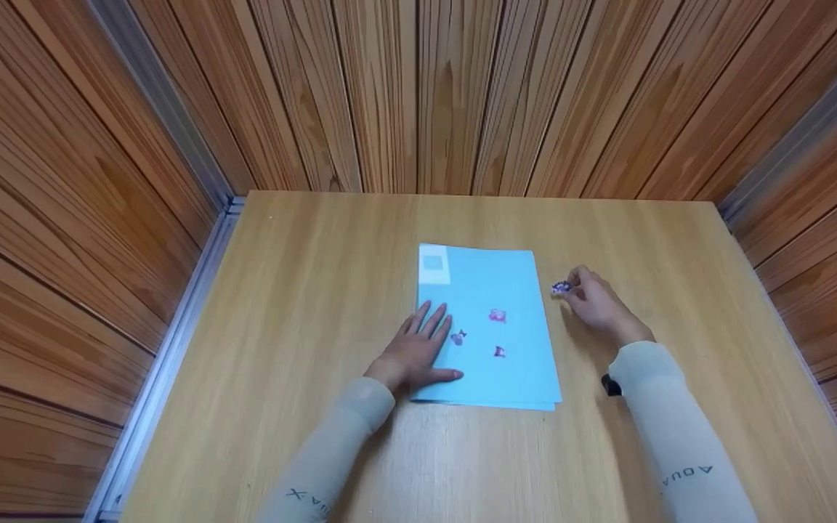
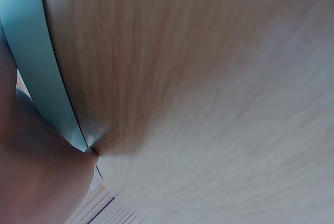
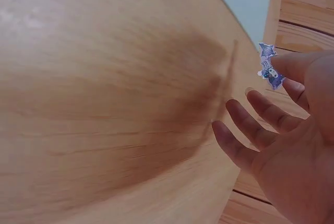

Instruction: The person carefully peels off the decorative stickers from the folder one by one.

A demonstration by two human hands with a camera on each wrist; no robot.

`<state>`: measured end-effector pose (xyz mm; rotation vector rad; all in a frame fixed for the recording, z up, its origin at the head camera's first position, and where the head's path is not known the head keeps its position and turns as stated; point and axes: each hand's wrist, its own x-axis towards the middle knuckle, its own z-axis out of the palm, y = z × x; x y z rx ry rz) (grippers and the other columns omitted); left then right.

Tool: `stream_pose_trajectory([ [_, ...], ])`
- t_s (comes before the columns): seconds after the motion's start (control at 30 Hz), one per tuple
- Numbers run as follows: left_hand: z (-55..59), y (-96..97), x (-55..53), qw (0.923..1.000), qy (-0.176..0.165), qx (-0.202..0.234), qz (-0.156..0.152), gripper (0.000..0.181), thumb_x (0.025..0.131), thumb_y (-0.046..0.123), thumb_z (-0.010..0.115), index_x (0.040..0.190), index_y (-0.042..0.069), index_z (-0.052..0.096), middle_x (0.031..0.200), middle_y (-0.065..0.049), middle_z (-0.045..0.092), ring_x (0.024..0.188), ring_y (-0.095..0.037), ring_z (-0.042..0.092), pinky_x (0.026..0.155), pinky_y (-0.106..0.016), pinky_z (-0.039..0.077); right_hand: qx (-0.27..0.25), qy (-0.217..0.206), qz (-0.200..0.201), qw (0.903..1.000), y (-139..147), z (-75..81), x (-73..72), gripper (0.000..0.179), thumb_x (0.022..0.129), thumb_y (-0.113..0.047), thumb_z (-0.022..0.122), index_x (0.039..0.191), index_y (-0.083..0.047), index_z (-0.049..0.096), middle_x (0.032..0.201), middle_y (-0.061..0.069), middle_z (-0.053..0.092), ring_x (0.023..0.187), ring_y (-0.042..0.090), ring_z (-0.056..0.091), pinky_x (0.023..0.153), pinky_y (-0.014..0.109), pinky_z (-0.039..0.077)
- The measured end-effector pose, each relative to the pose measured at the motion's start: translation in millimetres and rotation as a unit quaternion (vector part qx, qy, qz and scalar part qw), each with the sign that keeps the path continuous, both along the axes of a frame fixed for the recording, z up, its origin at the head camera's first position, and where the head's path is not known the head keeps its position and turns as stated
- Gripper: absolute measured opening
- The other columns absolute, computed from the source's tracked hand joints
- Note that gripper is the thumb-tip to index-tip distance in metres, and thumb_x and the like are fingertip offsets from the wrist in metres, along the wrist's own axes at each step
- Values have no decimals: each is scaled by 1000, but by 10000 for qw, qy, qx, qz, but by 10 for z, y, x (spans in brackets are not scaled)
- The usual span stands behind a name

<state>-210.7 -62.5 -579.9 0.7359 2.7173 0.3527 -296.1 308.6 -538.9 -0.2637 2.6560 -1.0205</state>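
Four stickers (image 1: 498, 316): three on folder (image 1: 487, 280), one held.

The right hand (image 1: 600, 301) pinches a small purple-and-white cartoon sticker (image 3: 271, 73), right of a light-blue rectangular paper booklet (image 1: 487, 280) bearing three pink-purple stickers (image 1: 498, 315); the left hand (image 1: 415, 352) rests on its left side.

Paper (image 1: 476, 381) is laid on the counter (image 1: 302, 290), three stickers (image 1: 498, 316) on it; right of the paper, a fourth sticker (image 1: 560, 288) is held by the right grip (image 1: 601, 303).
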Motion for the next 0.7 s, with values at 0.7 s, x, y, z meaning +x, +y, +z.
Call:
stream_pose_trajectory([
  [0.7,32,-16,20,9999,52,123,-44,100,94,72,53,166,17,11,173,-3,-3,158,-33,-10,126,-54,7,357,-25,-634,9973,176,-176,-48,37,108,-22,51,135,1,41,127,23,47,116,40,50,105,58,44],
])
